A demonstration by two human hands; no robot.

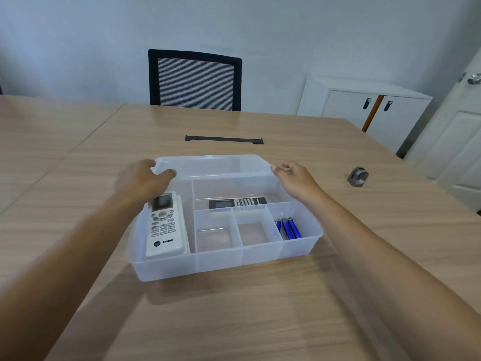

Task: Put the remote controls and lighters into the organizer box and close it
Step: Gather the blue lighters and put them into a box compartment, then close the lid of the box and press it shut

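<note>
Head view: left hand [145, 178] curls on the lid [208, 166] corner at ten o'clock; right hand [291, 175] seemingly pinches the two o'clock corner. Lid's long axis spans between them above organizer box [226, 259], remotes [164, 225] and lighters [289, 227] inside

The left hand [145, 178] hides the white remote's [164, 225] top corner.
</note>
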